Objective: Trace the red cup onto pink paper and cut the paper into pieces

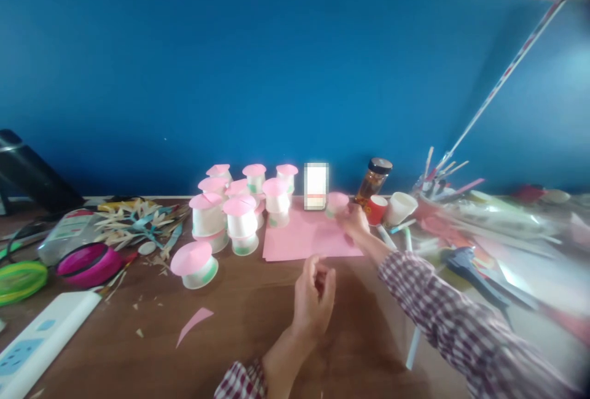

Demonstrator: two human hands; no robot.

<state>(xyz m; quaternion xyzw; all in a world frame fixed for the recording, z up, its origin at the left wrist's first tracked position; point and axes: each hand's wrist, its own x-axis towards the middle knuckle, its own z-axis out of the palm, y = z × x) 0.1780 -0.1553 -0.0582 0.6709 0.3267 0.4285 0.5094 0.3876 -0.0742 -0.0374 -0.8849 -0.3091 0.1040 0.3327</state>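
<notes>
My right hand (356, 222) reaches to the back of the pink paper sheets (308, 239). Its fingers are closed at the side of a small paper cup with a pink paper top (337, 202), partly hiding it. My left hand (315, 297) is raised in front of the sheets, fingers loosely curled with a gap to the thumb and nothing visible between them. Left of the sheets stand several white paper cups with pink cone-shaped tops (239, 217), some stacked. A single pink-topped cup (193, 264) stands nearer me.
Behind my right hand are a dark-lidded jar (374, 179), a red cup (377, 209) and a white cup (402, 208). Blurred clutter with a blue-grey tool (479, 273) fills the right. Leftward lie wooden sticks (138, 224), a magenta tape roll (90, 265) and a power strip (50, 331).
</notes>
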